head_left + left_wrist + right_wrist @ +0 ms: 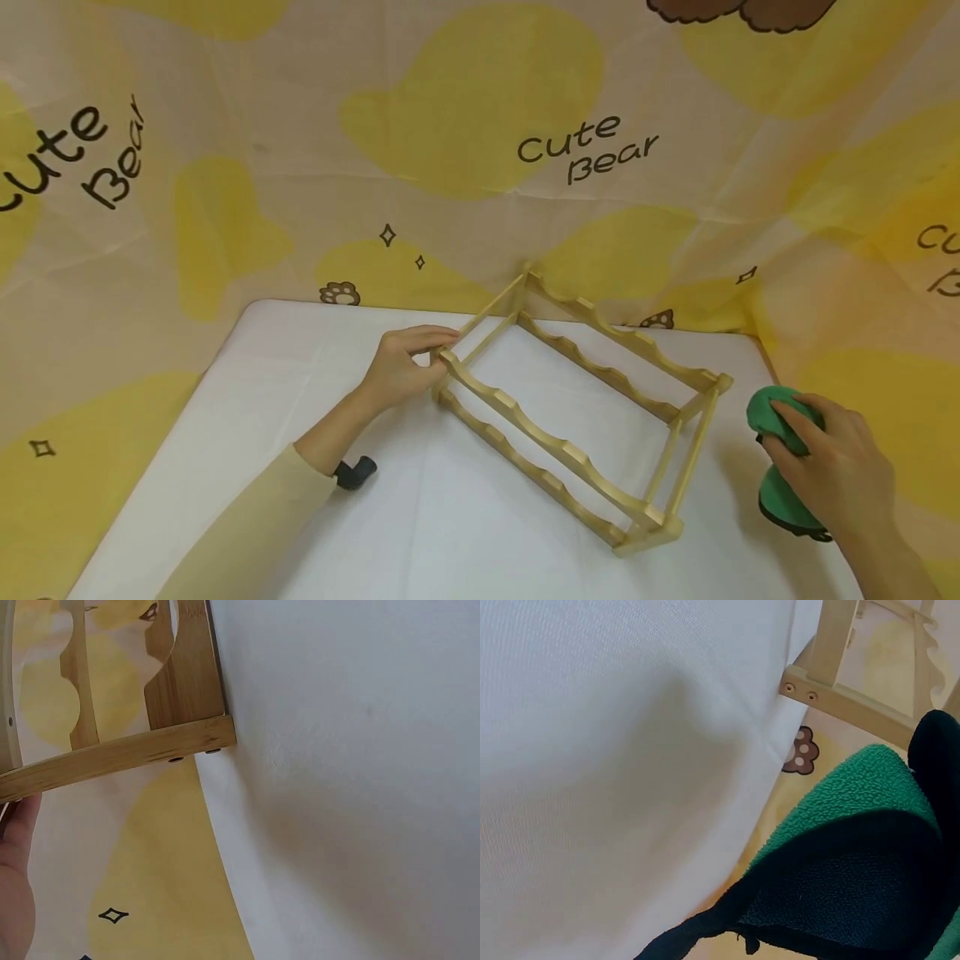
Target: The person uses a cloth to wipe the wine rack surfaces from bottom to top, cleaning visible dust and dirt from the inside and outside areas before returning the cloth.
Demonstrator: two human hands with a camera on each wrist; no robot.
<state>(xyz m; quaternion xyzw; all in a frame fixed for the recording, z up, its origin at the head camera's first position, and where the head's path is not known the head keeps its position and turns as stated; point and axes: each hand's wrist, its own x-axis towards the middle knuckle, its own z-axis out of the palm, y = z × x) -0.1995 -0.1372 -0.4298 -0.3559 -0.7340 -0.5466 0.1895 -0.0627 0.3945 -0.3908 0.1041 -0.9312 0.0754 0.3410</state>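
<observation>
The left hand (pixel 401 367) holds the left corner of a pale wooden rack (pixel 573 454) with its fingers on the end piece, while the right hand (pixel 847 467) grips a bunched green cloth (pixel 780 412) with dark edging, off the rack's right end and apart from it. The rack sits askew over the middle of the white table (pixel 367 542), between the hands, its scalloped rails slanting down to the right; whether all its feet touch the surface cannot be told. Its far corner comes close to the back curtain, and two round fasteners (pixel 811 696) show on one end piece in the right wrist view. A black bent object (pixel 357 472) shows beside the cream sleeve (pixel 240 525), partly hidden by the left forearm, which reaches across the table's near left part. The tabletop has a rounded far left corner, faint creases and soft shadows. Behind it and at both sides hangs a beige and yellow curtain (pixel 300 108), wrinkled and printed with "Cute Bear", paw prints and small four-pointed stars.
</observation>
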